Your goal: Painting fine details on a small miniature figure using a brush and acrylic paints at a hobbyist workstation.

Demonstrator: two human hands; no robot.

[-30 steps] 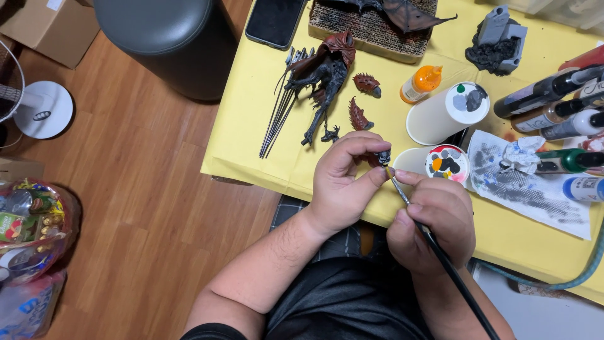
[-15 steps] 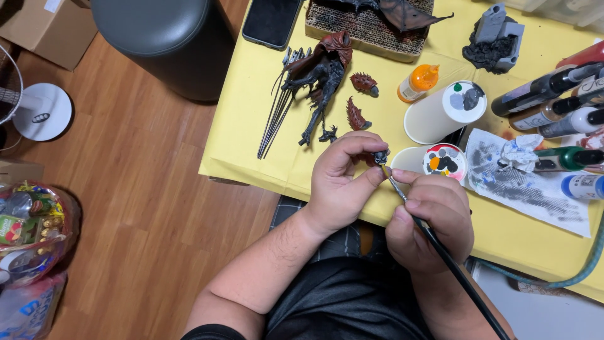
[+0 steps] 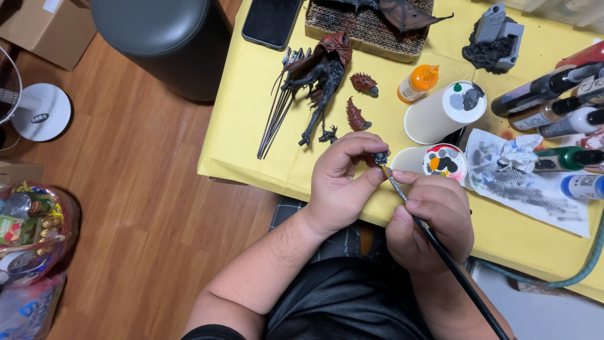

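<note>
left hand (image 3: 340,182) fingers pinched what looked like a small dark figure part (image 3: 380,157); right hand (image 3: 431,220) gripped paintbrush (image 3: 440,249), tip angled up-left, touching it.

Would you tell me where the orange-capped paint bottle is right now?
In the head view, the orange-capped paint bottle lies on the yellow table cover, between the small spiky red part and the white cup.

Warm wooden plank floor (image 3: 138,189); yellow-covered table (image 3: 251,126); round dark stool (image 3: 157,38); white fan base (image 3: 41,113).
</note>
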